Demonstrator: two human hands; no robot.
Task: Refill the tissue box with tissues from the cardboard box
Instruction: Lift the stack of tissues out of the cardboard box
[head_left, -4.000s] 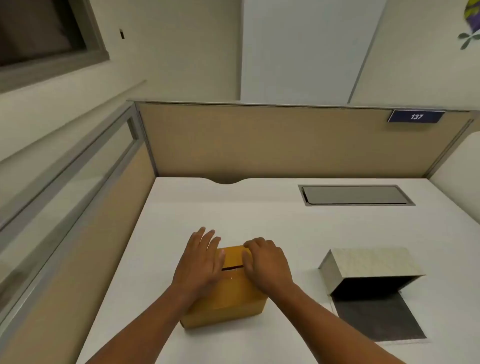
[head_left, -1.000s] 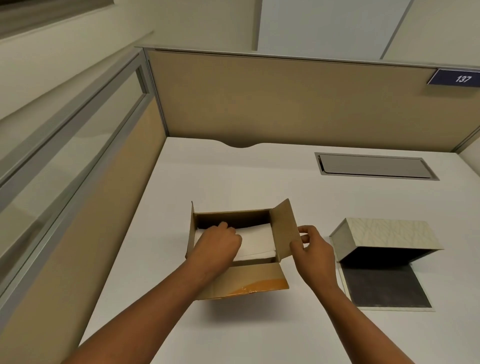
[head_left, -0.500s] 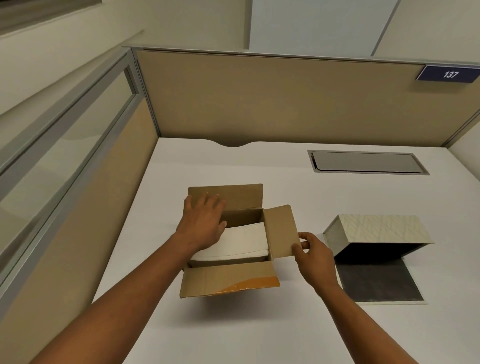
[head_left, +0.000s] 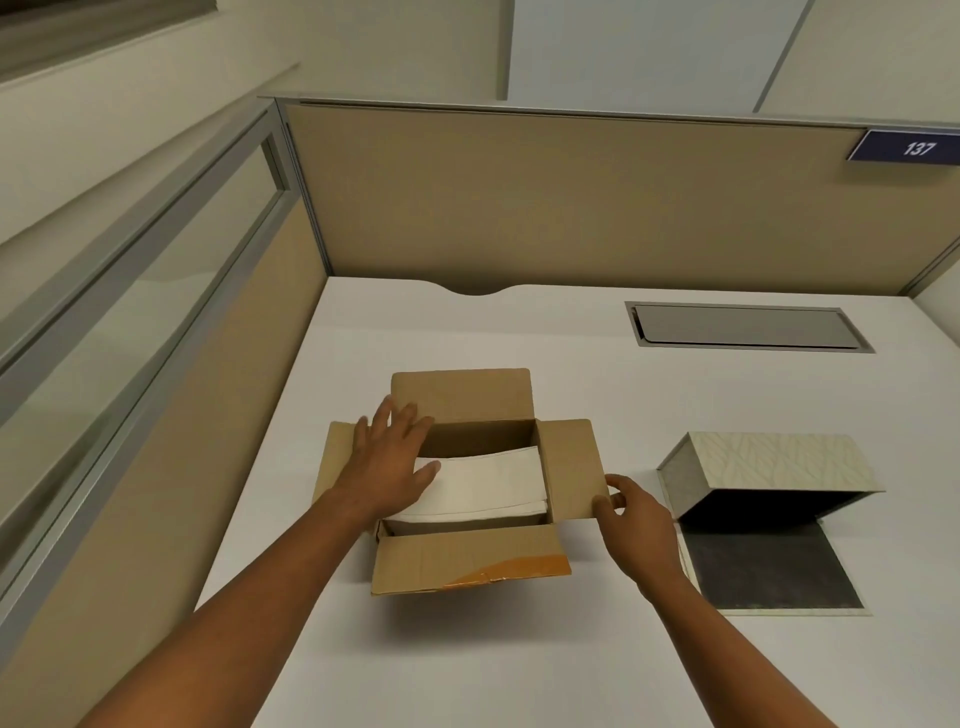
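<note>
The cardboard box sits open on the white tabletop, all four flaps folded outward. Inside it lies a stack of white tissues, filling most of the box's floor. The left hand rests flat over the box's left flap and the left edge of the tissues, fingers spread and reaching toward the far flap. The right hand pinches the outer edge of the box's right flap between thumb and fingers. Just right of the box, beyond the right hand, stands the tissue box, its patterned cover hinged up and its dark base panel lying flat on the tabletop. Farther back from the box, a grey cable hatch is set into the tabletop, and a tan partition with a blue number plate closes off the far side.
</note>
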